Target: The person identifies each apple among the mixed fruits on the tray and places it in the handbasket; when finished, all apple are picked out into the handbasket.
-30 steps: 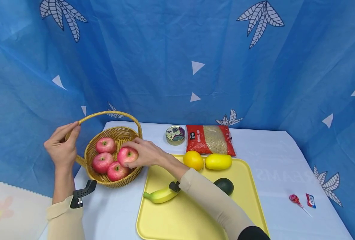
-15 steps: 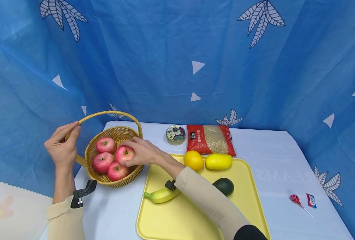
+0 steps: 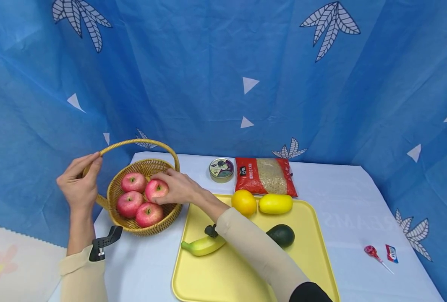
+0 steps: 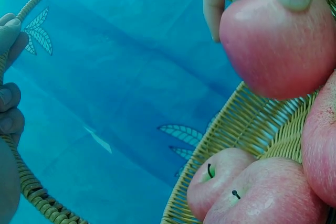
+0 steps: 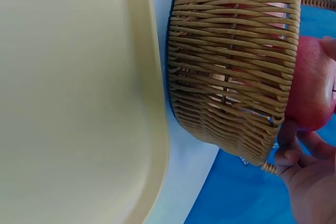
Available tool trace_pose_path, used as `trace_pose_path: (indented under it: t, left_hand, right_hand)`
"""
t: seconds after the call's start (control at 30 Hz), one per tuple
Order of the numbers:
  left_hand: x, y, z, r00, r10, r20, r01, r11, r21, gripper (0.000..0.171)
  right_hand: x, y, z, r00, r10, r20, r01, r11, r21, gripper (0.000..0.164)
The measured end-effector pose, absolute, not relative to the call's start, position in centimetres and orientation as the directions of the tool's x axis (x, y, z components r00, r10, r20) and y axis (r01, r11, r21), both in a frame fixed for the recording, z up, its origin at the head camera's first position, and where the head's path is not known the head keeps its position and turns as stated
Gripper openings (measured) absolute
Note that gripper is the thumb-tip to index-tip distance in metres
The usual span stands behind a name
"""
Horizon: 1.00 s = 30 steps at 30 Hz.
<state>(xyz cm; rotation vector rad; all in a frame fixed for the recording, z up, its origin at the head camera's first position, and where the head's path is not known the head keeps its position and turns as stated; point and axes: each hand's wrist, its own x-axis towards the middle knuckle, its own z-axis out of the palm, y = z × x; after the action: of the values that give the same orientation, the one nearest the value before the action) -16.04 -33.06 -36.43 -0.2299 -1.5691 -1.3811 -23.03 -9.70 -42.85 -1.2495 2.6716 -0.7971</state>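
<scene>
A wicker basket (image 3: 150, 166) stands at the table's left with several red apples inside. My left hand (image 3: 80, 180) grips its arched handle (image 3: 140, 141) on the left side. Over the basket's right part, my right hand (image 3: 181, 188) holds one apple (image 3: 156, 190), thumb and fingers on its sides. In the left wrist view, that held apple (image 4: 281, 45) sits higher than the others. From the right wrist, the held apple (image 5: 310, 85) shows at the basket's rim. Two other apples lie at the left (image 3: 133, 182) and front (image 3: 148, 214) of the basket.
Right of the basket, a yellow tray (image 3: 223, 285) bears a banana (image 3: 204, 246), an orange (image 3: 244, 202), a yellow oblong fruit (image 3: 275, 203) and a dark green one (image 3: 281, 235). Behind stand a round tin (image 3: 221, 169) and a red bag (image 3: 265, 176). A lollipop (image 3: 376, 256) lies right.
My right hand has moved slightly left and the held apple has come closer to the other apples in the basket. The left hand stays on the handle.
</scene>
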Motion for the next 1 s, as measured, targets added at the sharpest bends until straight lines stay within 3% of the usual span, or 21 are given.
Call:
trace_pose_path:
  t: [0.57, 1.0]
  left_hand:
    - [-16.1, -33.4, -36.5, -0.493, -0.434, 0.754, 0.682, 0.345, 0.645, 0.015]
    - [-16.1, -33.4, -36.7, -0.501, -0.426, 0.753, 0.665, 0.368, 0.65, 0.016]
  right_hand:
    - [-24.0, -11.2, -43.3, -0.666, -0.736, 0.125, -0.697, 0.553, -0.456, 0.065]
    - [-24.4, -12.2, -43.2, -0.653, -0.757, 0.013, -0.716, 0.612, -0.336, 0.066]
